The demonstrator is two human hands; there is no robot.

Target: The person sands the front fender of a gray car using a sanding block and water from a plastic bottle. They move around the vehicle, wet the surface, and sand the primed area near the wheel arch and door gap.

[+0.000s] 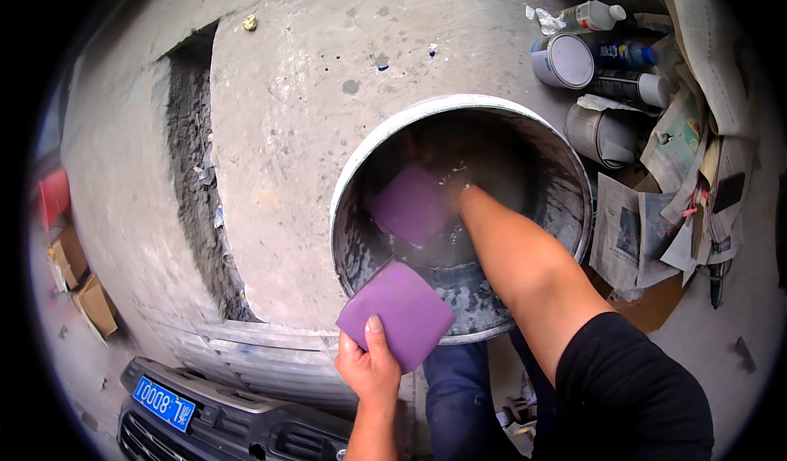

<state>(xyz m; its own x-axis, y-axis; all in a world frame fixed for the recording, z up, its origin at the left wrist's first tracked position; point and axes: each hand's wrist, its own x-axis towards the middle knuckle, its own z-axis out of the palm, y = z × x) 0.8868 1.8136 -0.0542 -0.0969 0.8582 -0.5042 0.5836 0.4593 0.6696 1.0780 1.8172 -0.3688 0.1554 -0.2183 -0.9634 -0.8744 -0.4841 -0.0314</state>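
Observation:
A flat purple square sheet with rounded corners (407, 317) is pinched in my left hand (369, 367), thumb on its upper face. It is held over the near left rim of a wide round metal bucket (351, 174). My right hand (456, 197) reaches down into murky water (484, 153) inside the bucket. Its fingers are blurred and hidden by the water. A second purple square sheet (407, 205) lies under the water, right beside that hand. Whether my right fingers grip it cannot be made out.
Paint cans (571, 61), bottles (594, 16) and crumpled newspapers (623, 223) crowd the right side. A long trench (197, 166) cuts the concrete floor (287, 133) on the left. A vehicle's front bumper (238, 416) is at the lower left; cardboard boxes (97, 303) lie beyond.

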